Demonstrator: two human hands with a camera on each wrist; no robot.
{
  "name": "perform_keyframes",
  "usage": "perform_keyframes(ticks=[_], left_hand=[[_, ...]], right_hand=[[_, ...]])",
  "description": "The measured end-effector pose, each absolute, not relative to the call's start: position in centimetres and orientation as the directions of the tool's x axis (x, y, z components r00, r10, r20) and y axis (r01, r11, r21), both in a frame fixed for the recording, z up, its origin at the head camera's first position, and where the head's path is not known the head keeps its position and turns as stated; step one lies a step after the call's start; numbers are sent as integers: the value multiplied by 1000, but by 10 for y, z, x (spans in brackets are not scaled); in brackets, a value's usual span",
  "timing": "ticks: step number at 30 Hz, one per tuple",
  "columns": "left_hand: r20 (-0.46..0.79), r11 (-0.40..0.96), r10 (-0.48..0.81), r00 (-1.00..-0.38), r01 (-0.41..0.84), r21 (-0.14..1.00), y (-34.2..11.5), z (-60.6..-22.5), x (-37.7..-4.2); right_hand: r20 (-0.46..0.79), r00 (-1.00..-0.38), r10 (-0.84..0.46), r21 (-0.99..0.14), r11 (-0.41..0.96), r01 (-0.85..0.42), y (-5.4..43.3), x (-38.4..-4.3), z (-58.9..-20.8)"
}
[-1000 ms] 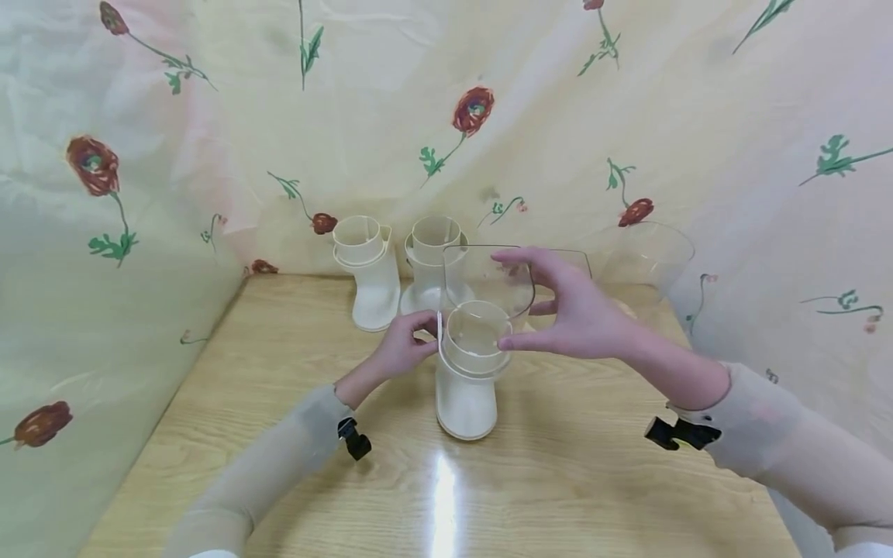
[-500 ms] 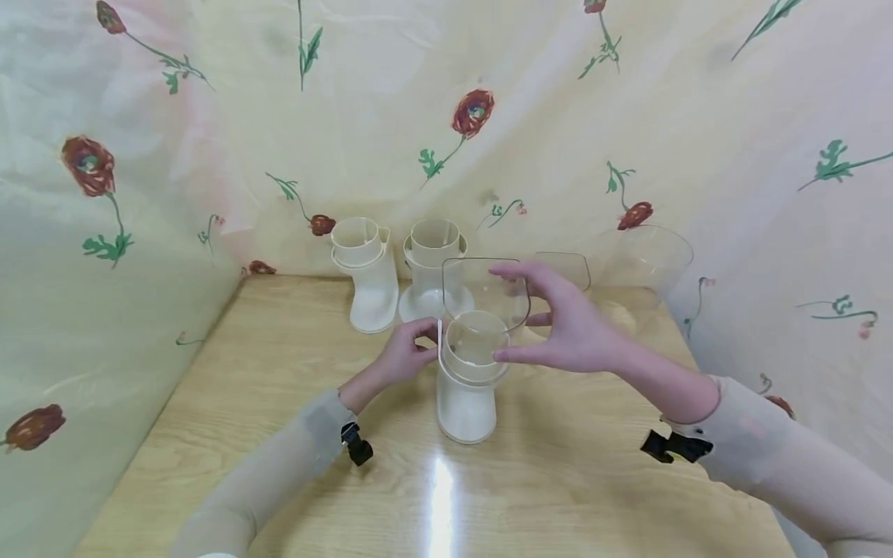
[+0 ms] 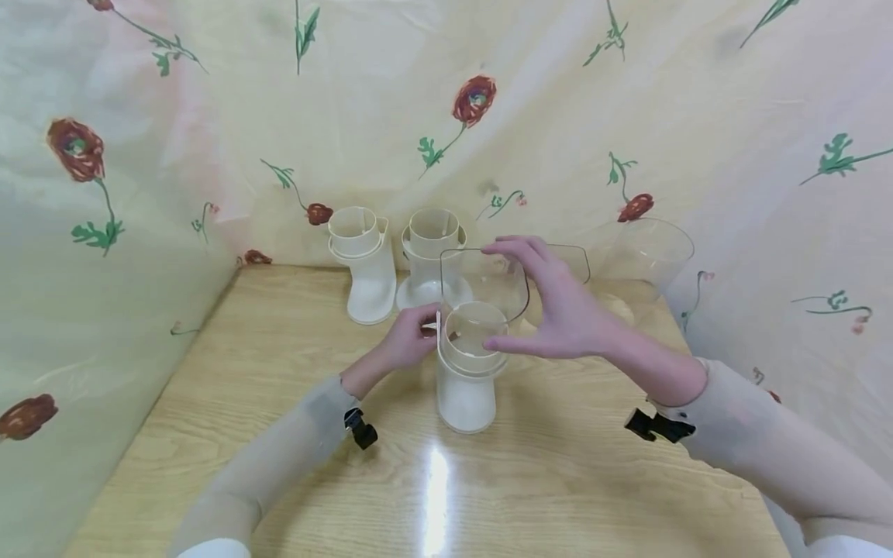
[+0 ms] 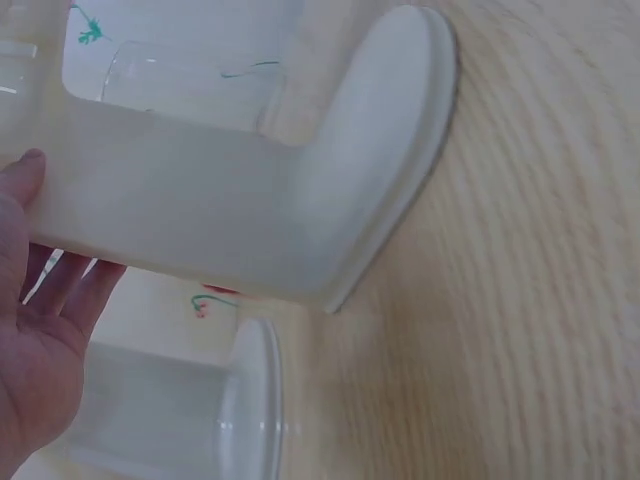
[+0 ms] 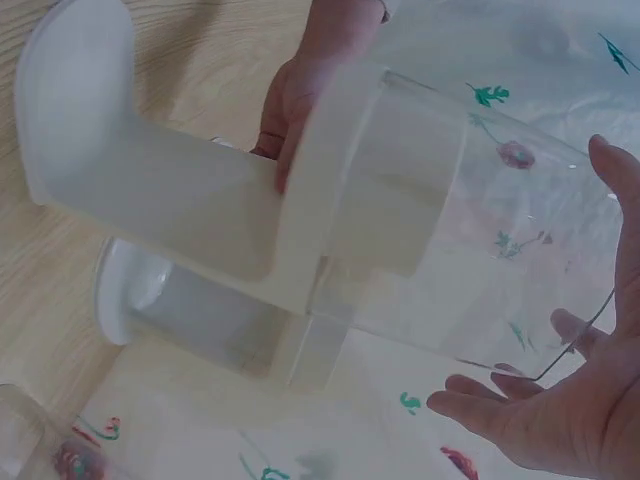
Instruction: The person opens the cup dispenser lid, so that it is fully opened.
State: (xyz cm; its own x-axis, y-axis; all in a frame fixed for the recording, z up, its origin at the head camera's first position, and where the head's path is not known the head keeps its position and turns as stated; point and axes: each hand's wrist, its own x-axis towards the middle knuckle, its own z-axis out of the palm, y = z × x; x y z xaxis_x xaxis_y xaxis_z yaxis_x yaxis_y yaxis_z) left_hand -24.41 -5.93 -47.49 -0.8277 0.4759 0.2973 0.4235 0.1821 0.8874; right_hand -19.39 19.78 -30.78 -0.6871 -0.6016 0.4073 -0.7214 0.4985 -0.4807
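A white stand (image 3: 466,403) with a flat foot and a ring-shaped top is upright on the table in the head view. My left hand (image 3: 403,341) holds it on its left side near the ring; in the left wrist view the thumb and fingers lie on either side of the stand's neck (image 4: 190,190). A clear plastic container (image 5: 480,240) fits around the stand's inner ring, its walls meeting the white collar in the right wrist view. My right hand (image 3: 568,310) grips the container's rim end from the right, thumb on the near side and fingers over the far side.
Two similar white stands (image 3: 372,287) (image 3: 425,267) are at the back of the table by the flower-patterned curtain (image 3: 391,132). More clear containers, one with a round rim (image 3: 652,252), stand at the back right, partly behind my right hand.
The clear container has come slightly down toward the white stand, with my right hand staying on it. My left hand keeps its hold. The head view has shifted a little.
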Motion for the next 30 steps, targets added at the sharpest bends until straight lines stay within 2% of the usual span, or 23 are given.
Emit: perform_keyframes(ticks=[4,13,20,30], left_hand=[[312,173,487,-816,440,881,-58,-473,-246],[366,189,526,-768,525,830,-59,-476,-251],[412,196,530,-741,580,791,-64,-477,-254],[399,184,538,-742,566,804,-62,-478,-255]], right_hand=[[404,-672,-621,-483,479,-733,186,-196,-302],[347,-739,-578,-537,523,-662,179,-194,-302],[395,-719,-572,-533,495,-686,178,-194,-305],[396,-722,-567,-545,488,-682,180,-197,-305]])
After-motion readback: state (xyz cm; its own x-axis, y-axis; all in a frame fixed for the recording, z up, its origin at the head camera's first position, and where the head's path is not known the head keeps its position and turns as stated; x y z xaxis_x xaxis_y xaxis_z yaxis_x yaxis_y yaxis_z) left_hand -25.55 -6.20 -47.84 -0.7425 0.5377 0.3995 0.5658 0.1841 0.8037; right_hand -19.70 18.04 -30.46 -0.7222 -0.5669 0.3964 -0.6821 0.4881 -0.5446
